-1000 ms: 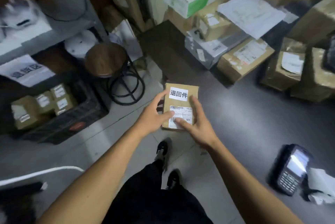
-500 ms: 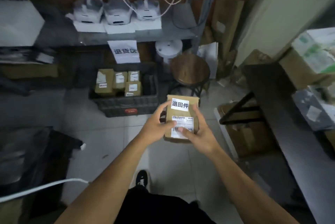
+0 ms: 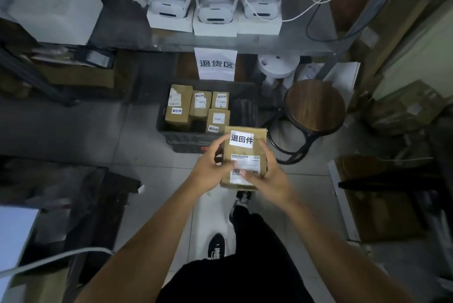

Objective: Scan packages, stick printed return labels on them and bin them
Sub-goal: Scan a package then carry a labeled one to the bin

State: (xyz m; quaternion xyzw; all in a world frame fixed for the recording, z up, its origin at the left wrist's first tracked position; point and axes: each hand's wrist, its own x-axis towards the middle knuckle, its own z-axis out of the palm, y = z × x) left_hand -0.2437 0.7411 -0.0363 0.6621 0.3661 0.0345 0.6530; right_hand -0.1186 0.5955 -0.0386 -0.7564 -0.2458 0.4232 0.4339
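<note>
You hold the box (image 3: 245, 155) in both hands above the floor, just in front of the bin (image 3: 166, 128). Your left hand (image 3: 208, 172) grips its left edge, thumb across the front. Your right hand (image 3: 269, 177) grips the right edge, thumb on the shipping label (image 3: 245, 168). A white return label (image 3: 241, 139) sits near the box's top. Four labelled boxes (image 3: 198, 109) lie in the bin, under a sign (image 3: 215, 63). A stool (image 3: 315, 105) stands right of the bin.
</note>
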